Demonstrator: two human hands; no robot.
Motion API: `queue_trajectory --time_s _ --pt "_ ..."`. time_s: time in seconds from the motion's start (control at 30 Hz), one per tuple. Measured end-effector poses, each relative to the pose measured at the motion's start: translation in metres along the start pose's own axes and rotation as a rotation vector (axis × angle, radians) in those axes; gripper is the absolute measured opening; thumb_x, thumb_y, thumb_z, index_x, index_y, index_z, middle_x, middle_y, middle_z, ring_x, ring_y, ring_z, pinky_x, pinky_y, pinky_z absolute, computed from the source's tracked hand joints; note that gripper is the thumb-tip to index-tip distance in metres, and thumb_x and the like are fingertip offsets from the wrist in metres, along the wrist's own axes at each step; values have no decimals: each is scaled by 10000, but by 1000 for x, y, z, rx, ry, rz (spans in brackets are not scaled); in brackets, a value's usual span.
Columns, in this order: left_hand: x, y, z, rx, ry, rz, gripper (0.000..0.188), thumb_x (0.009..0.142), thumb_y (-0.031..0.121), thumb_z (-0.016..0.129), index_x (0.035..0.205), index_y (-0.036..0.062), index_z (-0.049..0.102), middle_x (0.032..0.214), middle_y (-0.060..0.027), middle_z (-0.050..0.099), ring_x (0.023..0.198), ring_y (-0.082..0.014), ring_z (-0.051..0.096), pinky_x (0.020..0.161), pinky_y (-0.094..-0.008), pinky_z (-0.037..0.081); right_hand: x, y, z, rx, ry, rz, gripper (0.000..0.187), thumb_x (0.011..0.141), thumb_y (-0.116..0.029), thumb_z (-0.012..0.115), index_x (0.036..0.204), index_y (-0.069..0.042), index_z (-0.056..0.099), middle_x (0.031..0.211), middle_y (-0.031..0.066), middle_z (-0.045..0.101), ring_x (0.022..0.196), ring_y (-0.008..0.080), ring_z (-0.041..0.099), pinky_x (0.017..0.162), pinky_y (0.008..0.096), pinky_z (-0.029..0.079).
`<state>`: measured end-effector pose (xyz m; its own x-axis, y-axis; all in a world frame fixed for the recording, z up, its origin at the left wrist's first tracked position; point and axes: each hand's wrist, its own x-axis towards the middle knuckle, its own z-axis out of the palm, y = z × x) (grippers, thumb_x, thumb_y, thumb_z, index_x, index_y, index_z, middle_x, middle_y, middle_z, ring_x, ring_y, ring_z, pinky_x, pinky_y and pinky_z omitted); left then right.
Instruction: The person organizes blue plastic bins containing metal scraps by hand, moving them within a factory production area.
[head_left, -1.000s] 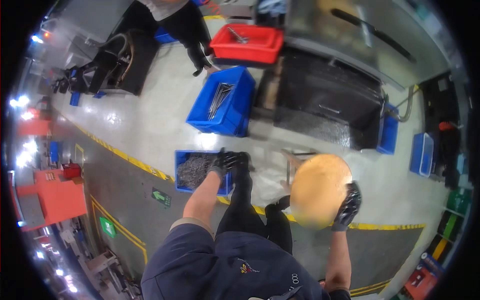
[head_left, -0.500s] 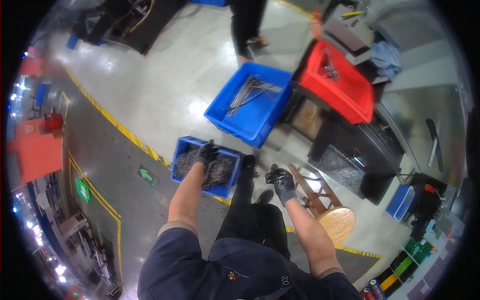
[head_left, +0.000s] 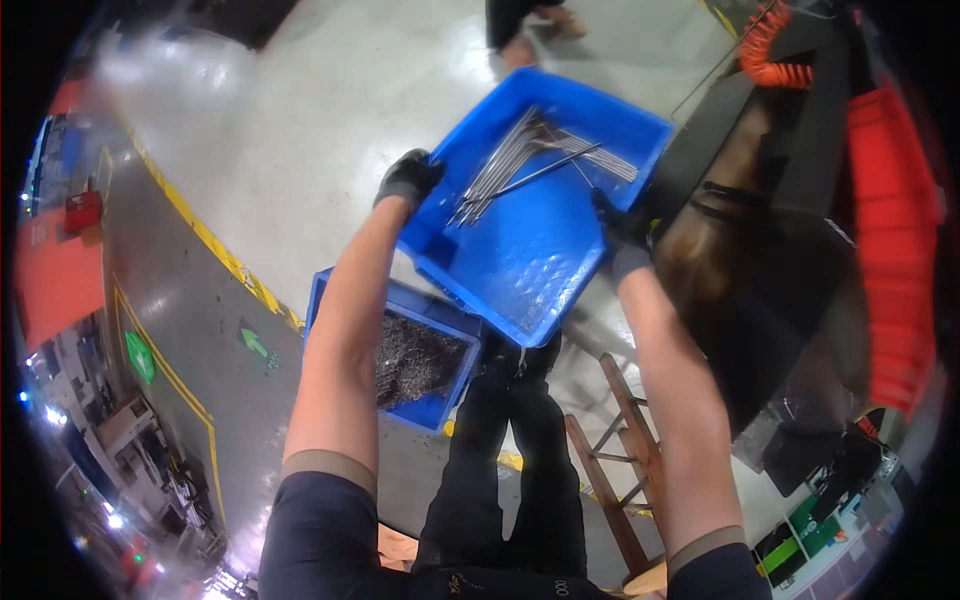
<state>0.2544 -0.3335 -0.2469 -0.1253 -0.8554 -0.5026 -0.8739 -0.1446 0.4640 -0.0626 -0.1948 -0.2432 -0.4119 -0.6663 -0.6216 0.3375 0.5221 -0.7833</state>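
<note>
In front of me is a large blue plastic bin (head_left: 515, 275), with several thin metal rods (head_left: 500, 165) lying loosely at its far end. My left hand (head_left: 412, 178), in a dark glove, is closed over the bin's left rim. On the opposite side my right hand (head_left: 622, 225), also gloved, grips the right rim with fingers reaching inside the wall. A smaller blue crate (head_left: 440, 312), filled with tangled grey metal shavings (head_left: 415, 360), sits on the floor below and left of the bin, partly hidden by my left forearm.
A wooden stool (head_left: 630, 450) stands by my right forearm. Dark machinery (head_left: 770, 260) and a red tray (head_left: 890, 250) line the right side, with an orange coiled hose (head_left: 765, 50) above. Yellow floor tape (head_left: 205, 230) curves along the left. Another person's feet (head_left: 560, 20) show at the far edge.
My left hand has gone from the shavings crate to the large bin's left rim. My right hand has moved from near the stool onto its right rim. The view has shifted closer to the bin.
</note>
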Motion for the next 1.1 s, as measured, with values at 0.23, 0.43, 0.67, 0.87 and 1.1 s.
queue_trajectory --time_s 0.23,0.43,0.67,0.87,1.1 --pt "24 -44 34 -47 19 -9 439 792 450 542 998 67 594 964 -177 615 936 -311 573 808 -372 426 2 42 -17 -1058 500 -496 390 808 -329 529 1071 -41 540 991 183 595 915 301 573 774 363 455" --pt "-96 -79 -20 -764 43 -35 260 878 258 522 967 21 578 850 -91 607 833 -159 547 802 -285 444 -81 36 -12 -840 221 -524 221 814 -205 509 951 -51 588 895 126 632 770 226 611 659 332 477" --pt "-301 22 -132 -114 191 -11 369 823 352 588 699 10 520 580 -107 491 563 -167 440 543 -368 382 -264 -38 -22 -959 350 -465 207 792 -175 482 903 -27 575 894 167 608 777 315 588 700 396 473" --pt "-443 12 -187 51 189 -110 419 778 426 612 789 7 587 707 -184 590 626 -306 549 605 -415 414 -399 -66 -31 -552 225 -319 371 767 -259 508 1073 -49 499 1012 220 557 959 361 535 824 414 440" --pt "-596 65 -174 179 288 55 445 781 439 604 759 -4 571 653 -176 559 576 -302 516 558 -426 401 -531 -77 -122 -617 279 -456 398 732 -221 489 1079 -26 503 980 242 561 919 392 536 823 443 437"
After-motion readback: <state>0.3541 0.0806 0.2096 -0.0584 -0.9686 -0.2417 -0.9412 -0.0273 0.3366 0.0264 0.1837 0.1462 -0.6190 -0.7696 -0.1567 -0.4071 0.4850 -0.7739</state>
